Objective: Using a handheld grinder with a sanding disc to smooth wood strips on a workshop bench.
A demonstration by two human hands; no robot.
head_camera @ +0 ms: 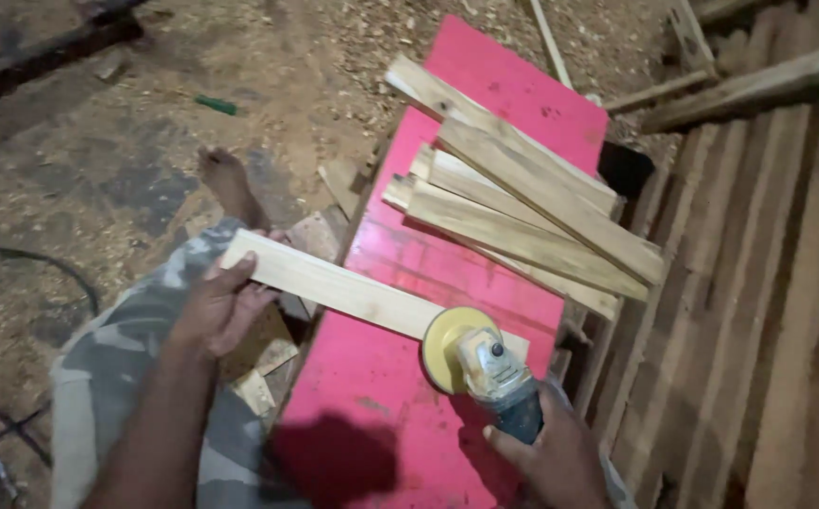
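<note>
**Sanding the plank: disc on the near end**

Your pale wooden plank (353,290) lies slantwise across the pink surface (381,396), its far-left end hanging off the edge over your knee. Your left hand (221,306) is wrapped around that overhanging end, thumb on top, pinning it. Your right hand (551,452) is clenched on the body of the angle grinder (494,377), whose yellow sanding disc (447,344) sits against the plank's right end; whether it is spinning I cannot tell.

This looks like the smoothing pass on one board, begun at the end nearest the tool. The next move, as I judge it, calls for a firm hold with your left hand while the disc travels along the face toward it, so keep those fingers well back from the disc's path.

Beyond the plank, a loose stack of darker boards (532,198) rests fanned across the far half of the surface. Offcuts (263,372) lie beside your leg, and sawdust covers the floor (98,141).
</note>
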